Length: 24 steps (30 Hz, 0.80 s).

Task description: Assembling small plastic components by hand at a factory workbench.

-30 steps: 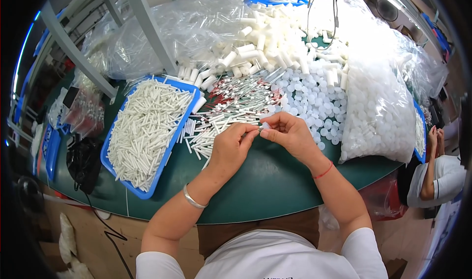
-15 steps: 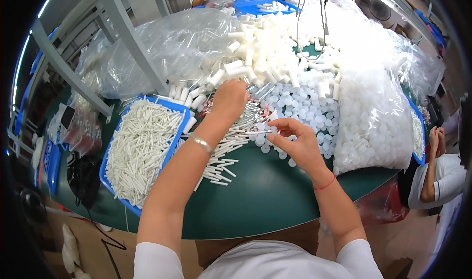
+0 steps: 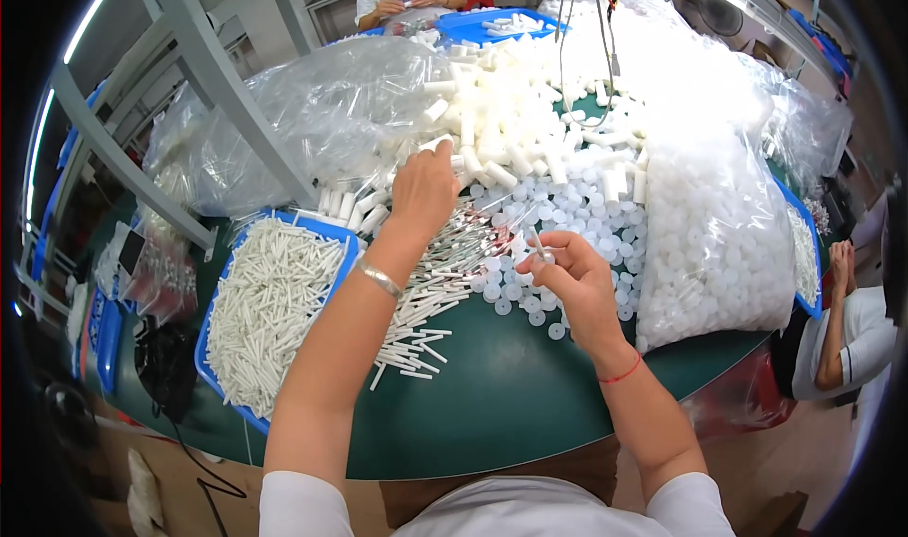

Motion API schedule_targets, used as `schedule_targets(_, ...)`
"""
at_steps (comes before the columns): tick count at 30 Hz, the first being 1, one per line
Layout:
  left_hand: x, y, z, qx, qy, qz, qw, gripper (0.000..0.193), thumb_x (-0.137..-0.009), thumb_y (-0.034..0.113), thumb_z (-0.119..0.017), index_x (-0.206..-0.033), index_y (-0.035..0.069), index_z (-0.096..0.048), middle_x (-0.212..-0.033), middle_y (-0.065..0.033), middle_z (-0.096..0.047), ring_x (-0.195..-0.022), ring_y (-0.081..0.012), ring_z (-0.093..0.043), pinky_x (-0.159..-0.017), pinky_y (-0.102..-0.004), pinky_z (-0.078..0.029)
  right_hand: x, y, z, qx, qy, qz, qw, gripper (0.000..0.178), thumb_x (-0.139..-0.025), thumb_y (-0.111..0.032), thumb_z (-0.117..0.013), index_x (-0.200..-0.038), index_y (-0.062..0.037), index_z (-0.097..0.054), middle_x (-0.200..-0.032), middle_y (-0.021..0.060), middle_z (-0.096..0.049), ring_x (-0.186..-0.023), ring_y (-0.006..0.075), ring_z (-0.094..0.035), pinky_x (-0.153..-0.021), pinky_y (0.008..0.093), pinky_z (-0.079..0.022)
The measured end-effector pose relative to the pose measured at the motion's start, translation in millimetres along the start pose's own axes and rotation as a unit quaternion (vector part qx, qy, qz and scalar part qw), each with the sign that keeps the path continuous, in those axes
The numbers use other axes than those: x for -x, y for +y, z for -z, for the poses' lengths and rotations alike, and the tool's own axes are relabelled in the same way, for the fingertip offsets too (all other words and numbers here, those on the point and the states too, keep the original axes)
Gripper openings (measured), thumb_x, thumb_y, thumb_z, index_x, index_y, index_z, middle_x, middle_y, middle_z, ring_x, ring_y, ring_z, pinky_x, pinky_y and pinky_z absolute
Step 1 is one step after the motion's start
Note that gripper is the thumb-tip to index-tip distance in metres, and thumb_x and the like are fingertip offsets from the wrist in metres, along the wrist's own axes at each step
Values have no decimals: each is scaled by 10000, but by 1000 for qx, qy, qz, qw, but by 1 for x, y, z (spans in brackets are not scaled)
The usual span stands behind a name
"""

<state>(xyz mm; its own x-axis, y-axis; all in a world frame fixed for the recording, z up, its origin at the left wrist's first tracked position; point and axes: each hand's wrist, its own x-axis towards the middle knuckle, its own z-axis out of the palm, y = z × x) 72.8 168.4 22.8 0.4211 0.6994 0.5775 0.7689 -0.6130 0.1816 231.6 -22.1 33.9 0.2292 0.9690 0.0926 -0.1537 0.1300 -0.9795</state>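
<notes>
My left hand [image 3: 426, 189] reaches to the near edge of the heap of white cylinders [image 3: 492, 121]. Its fingers are closed at one short white cylinder [image 3: 436, 144], and their tips are partly hidden. My right hand [image 3: 579, 282] pinches a thin white stick [image 3: 538, 242] between thumb and forefinger, with a translucent disc seemingly around it at the fingertips. Below and between the hands lie thin white sticks with metallic and red parts [image 3: 454, 253]. Loose translucent round discs [image 3: 582, 197] spread beside and beyond my right hand.
A blue tray [image 3: 201, 334] full of short white sticks stands at the left. A clear bag [image 3: 714, 253] of discs rests on the green table [image 3: 492, 386] at the right. Grey metal posts [image 3: 227, 93] rise at the left, and cables [image 3: 605, 55] hang overhead. Other people sit opposite and at the right.
My left hand has moved a little left and away from me, from the metallic sticks to a white cylinder. The stick in my right hand has turned from lying flat to nearly upright.
</notes>
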Motion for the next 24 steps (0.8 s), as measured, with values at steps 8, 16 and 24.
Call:
schedule_targets(8, 7, 8, 31, 75, -44, 37, 996, 152, -803, 180, -675, -921, 85, -695, -863, -131, -624, -839, -312, -618, -719, -408, -494, -2, 4, 2, 38, -6, -21, 999, 224, -910, -187, -610, -1012, 4, -667, -837, 39, -657, -780, 73, -536, -723, 227, -425)
schedule_targets(16, 109, 51, 77, 472, -177, 242, 829, 271, -822, 146, -738, -1044, 7, -672, -820, -31, -655, -648, -64, -559, -577, -230, -460, 10, 12, -11, 144, -18, 105, 984, 177, -896, -116, -642, -1025, -1, -681, -855, 30, -655, -769, 76, -569, -670, 232, -457)
schedule_targets(24, 159, 54, 100, 689, -232, 319, 608, 289, -941, 142, -588, -1154, -16, -475, -996, -139, -652, -705, -120, -575, -633, -239, -495, 24, 16, -28, 195, -178, 216, 940, 194, -851, -27, -663, -1044, -25, -682, -924, 83, -673, -811, 153, -630, -718, 277, -493)
